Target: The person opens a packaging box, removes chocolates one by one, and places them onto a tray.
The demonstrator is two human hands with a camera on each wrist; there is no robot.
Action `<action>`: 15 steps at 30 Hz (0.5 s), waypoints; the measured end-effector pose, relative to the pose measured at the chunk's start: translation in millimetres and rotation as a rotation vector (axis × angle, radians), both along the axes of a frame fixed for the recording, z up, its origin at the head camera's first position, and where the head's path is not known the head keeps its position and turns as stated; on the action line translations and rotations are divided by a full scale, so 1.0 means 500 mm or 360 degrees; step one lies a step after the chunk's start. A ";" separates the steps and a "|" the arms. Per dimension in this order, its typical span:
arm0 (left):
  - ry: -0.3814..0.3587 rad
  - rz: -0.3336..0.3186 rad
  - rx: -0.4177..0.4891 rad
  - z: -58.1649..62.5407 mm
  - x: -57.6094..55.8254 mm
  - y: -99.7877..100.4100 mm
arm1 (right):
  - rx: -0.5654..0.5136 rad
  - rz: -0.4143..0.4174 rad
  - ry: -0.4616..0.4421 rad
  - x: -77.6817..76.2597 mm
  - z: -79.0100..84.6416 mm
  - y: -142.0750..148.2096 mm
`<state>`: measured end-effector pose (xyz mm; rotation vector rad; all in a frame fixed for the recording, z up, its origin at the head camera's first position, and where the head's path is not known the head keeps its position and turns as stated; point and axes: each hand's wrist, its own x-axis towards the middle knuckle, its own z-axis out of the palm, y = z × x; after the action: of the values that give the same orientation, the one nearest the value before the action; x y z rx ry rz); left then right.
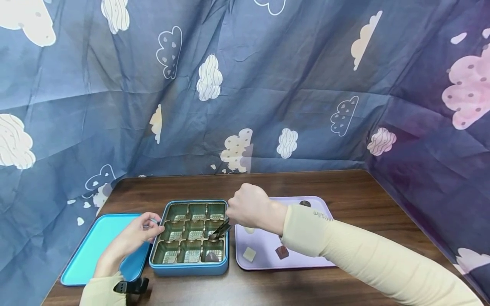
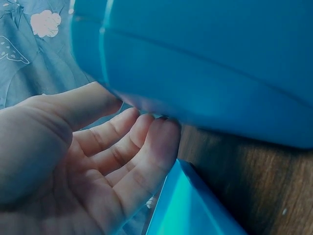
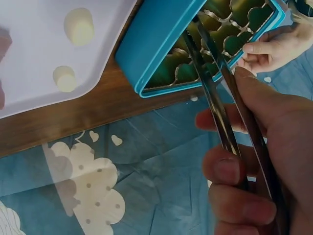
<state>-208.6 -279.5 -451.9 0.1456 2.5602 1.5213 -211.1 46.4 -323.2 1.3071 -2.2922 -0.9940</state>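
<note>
My right hand [image 1: 250,206] grips metal tongs [image 3: 215,93], whose dark tips slant down over the right side of a blue box [image 1: 189,268]. The right wrist view shows the two arms of the tongs apart. A gold insert [image 1: 191,243] divides the box into several square compartments. One dark chocolate [image 1: 212,257] lies in the front right compartment. My left hand [image 1: 132,233] is at the box's left side, with its thumb [image 2: 90,100] and loosely bent fingers [image 2: 164,139] right at the outer wall.
Right of the box lies a lilac tray [image 1: 264,264] bearing a white chocolate [image 1: 249,254], a brown square chocolate [image 1: 282,252] and a dark round one [image 1: 305,203]; my right arm covers part of it. A blue lid [image 1: 101,246] lies left. Cloud-patterned cloth [image 1: 268,106] hangs behind the wooden table [image 1: 183,293].
</note>
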 end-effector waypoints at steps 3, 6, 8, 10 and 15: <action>0.0007 -0.0013 0.0001 -0.002 -0.002 0.003 | -0.0025 -0.0002 -0.0023 -0.006 0.005 0.012; 0.0006 -0.0012 0.0004 -0.004 -0.003 0.002 | -0.0064 -0.0056 -0.0141 -0.016 0.012 0.026; 0.0013 -0.0020 -0.0003 -0.004 -0.004 0.001 | -0.0125 -0.0124 -0.0288 -0.028 0.019 0.040; 0.0024 -0.0022 -0.0022 -0.004 -0.005 -0.001 | -0.0215 -0.0200 -0.0461 -0.044 0.025 0.057; 0.0032 -0.0020 -0.0019 -0.001 -0.002 -0.002 | -0.0492 -0.0385 -0.0909 -0.081 0.036 0.104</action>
<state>-209.4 -280.5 -452.2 0.1759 2.5780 1.5077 -251.6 98.5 -305.1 1.3217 -2.9342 -0.3123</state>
